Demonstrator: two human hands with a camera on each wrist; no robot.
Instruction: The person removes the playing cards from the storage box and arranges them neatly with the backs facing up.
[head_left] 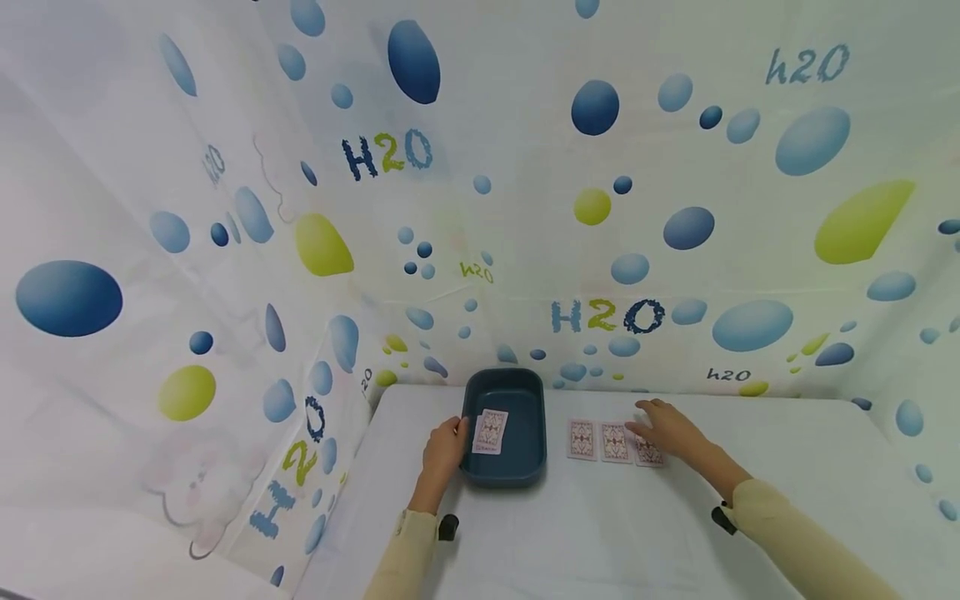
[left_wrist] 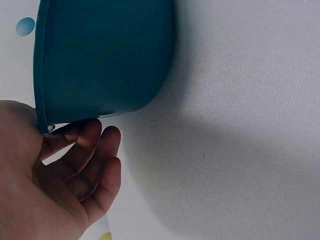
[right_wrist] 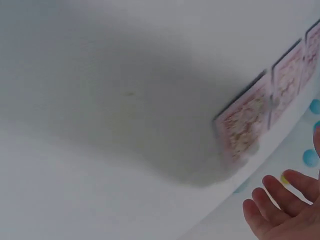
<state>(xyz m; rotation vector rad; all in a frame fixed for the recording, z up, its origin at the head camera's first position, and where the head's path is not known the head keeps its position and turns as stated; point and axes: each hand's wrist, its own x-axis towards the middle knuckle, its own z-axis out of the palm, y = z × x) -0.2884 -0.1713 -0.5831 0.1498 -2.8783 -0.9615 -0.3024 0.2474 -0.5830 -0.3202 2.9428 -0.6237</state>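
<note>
My left hand (head_left: 446,446) grips the left rim of a dark blue-green plastic tub (head_left: 530,462). In the left wrist view the fingers (left_wrist: 85,165) curl beneath the rim against the outer wall; the thumb is hidden. Overlapping playing cards (head_left: 490,432) with red-patterned backs lie in the tub. To its right, three more cards form a row: a left card (head_left: 582,439), a middle card (head_left: 616,442) and a right card (head_left: 649,452). Over the right card hovers my right hand (head_left: 667,427), partly covering it in the head view. Its fingers are spread and relaxed, holding nothing.
A white cloth covers the table (head_left: 592,533). Behind and to the left hangs a white curtain (head_left: 517,242) printed with blue and green drops. The tub stands near the table's back edge, close to the curtain.
</note>
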